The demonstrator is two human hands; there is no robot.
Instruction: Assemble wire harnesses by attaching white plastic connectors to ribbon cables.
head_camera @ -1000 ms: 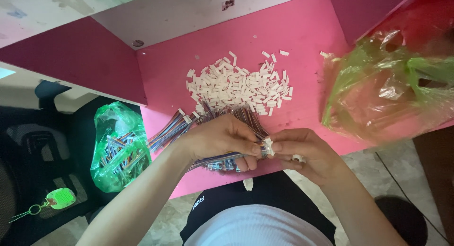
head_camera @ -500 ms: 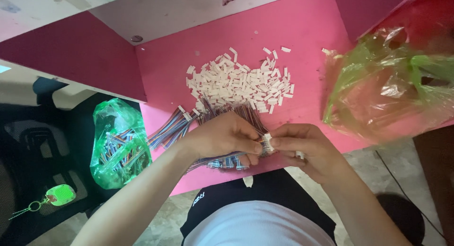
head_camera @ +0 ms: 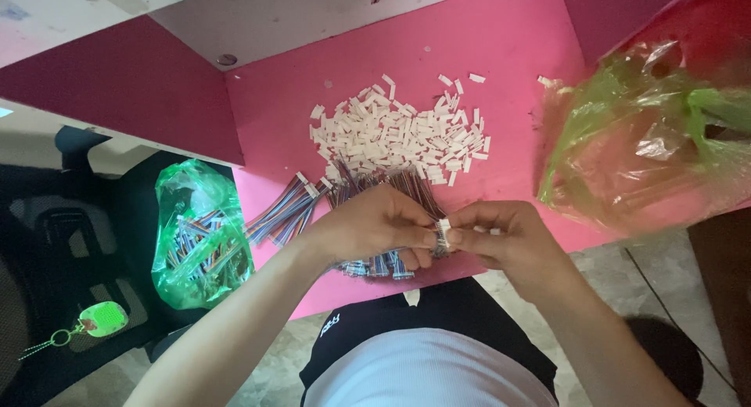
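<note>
My left hand (head_camera: 375,227) and my right hand (head_camera: 501,239) meet above the near edge of the pink table (head_camera: 501,39). Between their fingertips they pinch a small white connector housing (head_camera: 443,233) on the end of a multicoloured wire bundle (head_camera: 375,262), which runs under my left hand. A loose heap of wire bundles (head_camera: 387,186) lies just beyond my hands. Farther back sits a pile of white connector housings (head_camera: 399,133).
A green plastic bag of finished wire bundles (head_camera: 199,239) hangs off the table's left side. A larger, crumpled green plastic bag (head_camera: 649,141) lies at the right. More wire bundles (head_camera: 282,211) fan out left of my left hand. A green key tag (head_camera: 103,319) rests lower left.
Both hands stay pressed together over the connector housing, with only slight finger shifts. The view has drifted a little.
</note>
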